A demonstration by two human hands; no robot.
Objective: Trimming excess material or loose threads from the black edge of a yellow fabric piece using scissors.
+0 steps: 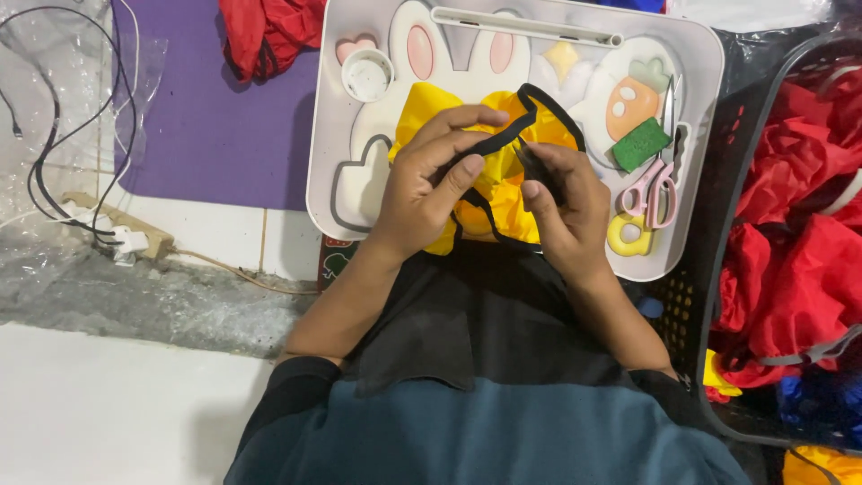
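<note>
Yellow cloth (503, 193) with a black trim strap (503, 139) sits bunched over a white tray (341, 117) — the tray is moulded with a rabbit shape and lies just ahead of the person's chest. The left hand (426, 184) curls over the cloth, its fingers (467, 121) pressed onto the strap from above; the right hand (561, 198) pinches a small dark bit of the strap between thumb and forefinger. On the tray lie one pair of pink scissors (660, 184), one green block (640, 144), one yellow ring (628, 235), one white round cup (366, 75) and a carrot-shaped piece (631, 101) — all right of or behind the hands, none touching them. A black basket (732, 180) at the right holds heaped red cloth (790, 224). Left of the tray lie a purple mat (206, 108) and black cables (63, 144); more red cloth (269, 31) sits at the top.
</note>
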